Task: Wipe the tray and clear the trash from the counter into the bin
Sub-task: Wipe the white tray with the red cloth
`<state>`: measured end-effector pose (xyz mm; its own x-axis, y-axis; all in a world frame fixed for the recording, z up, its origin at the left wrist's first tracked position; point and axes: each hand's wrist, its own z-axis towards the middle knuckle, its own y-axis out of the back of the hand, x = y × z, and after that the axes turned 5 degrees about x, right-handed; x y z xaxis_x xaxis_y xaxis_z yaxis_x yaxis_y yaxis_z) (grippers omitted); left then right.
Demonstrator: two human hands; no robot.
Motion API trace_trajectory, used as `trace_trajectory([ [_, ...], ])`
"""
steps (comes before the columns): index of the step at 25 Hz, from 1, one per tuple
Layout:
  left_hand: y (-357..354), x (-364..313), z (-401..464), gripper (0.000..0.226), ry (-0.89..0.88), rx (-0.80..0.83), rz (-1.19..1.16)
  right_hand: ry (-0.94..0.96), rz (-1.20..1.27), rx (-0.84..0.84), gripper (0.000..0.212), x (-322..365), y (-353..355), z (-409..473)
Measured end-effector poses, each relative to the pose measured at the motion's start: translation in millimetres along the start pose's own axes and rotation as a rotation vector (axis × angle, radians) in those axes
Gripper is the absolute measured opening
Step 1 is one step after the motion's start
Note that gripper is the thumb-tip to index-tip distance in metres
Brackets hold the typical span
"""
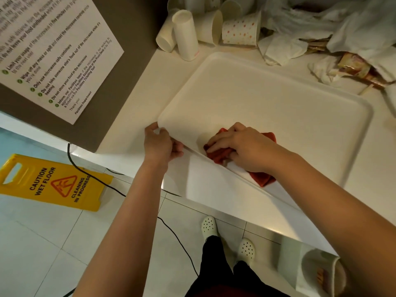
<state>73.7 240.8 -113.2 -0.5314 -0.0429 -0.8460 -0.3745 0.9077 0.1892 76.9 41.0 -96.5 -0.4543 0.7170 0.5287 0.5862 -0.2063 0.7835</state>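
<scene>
A large white tray [278, 103] lies on the white counter [214, 189]. My left hand [159, 142] grips the tray's near left corner, thumb on the rim. My right hand [240, 146] presses a red cloth [262, 179] onto the tray's near edge; the cloth is bunched under the palm and sticks out on both sides. Trash sits past the tray: several paper cups [240, 31], some tipped over, and crumpled tissues and wrappers [321, 50]. A white bin [321, 273] with trash inside stands on the floor at lower right, partly hidden by my right arm.
A grey appliance with a printed notice [53, 50] stands at the counter's left end. On the tiled floor lie a yellow wet-floor sign [51, 183] and a black cable [171, 232]. My feet in white clogs [227, 234] stand close to the counter edge.
</scene>
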Motion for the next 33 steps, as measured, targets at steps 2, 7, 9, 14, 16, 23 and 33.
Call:
trace_trajectory([
  [2,-0.3,0.7,2.6,0.027,0.003,-0.009,-0.004,-0.004,-0.035,-0.003,0.054,-3.7,0.1,-11.9],
  [7,-1.6,6.1,7.7,0.035,0.005,-0.040,0.010,-0.062,-0.122,0.026,0.050,-7.7,3.5,-42.7],
  [9,-1.0,9.1,5.8,0.037,0.001,-0.032,0.010,-0.091,-0.146,0.027,0.049,-9.9,3.4,-61.2],
  [14,-1.5,12.8,0.4,0.035,-0.013,-0.037,-0.016,-0.178,-0.171,0.079,0.043,-11.8,3.9,-85.4],
  [16,-1.1,11.5,-2.3,0.034,-0.022,-0.027,-0.013,-0.233,-0.169,0.054,0.040,-11.7,5.0,-92.2],
  [23,1.2,11.4,-10.0,0.038,-0.020,0.001,-0.056,-0.526,-0.154,-0.346,0.031,-24.1,-2.6,-97.4],
  [33,-27.4,-19.0,-77.2,0.044,-0.377,-0.058,0.368,-0.354,0.535,-0.762,0.022,-7.7,29.5,-102.3],
])
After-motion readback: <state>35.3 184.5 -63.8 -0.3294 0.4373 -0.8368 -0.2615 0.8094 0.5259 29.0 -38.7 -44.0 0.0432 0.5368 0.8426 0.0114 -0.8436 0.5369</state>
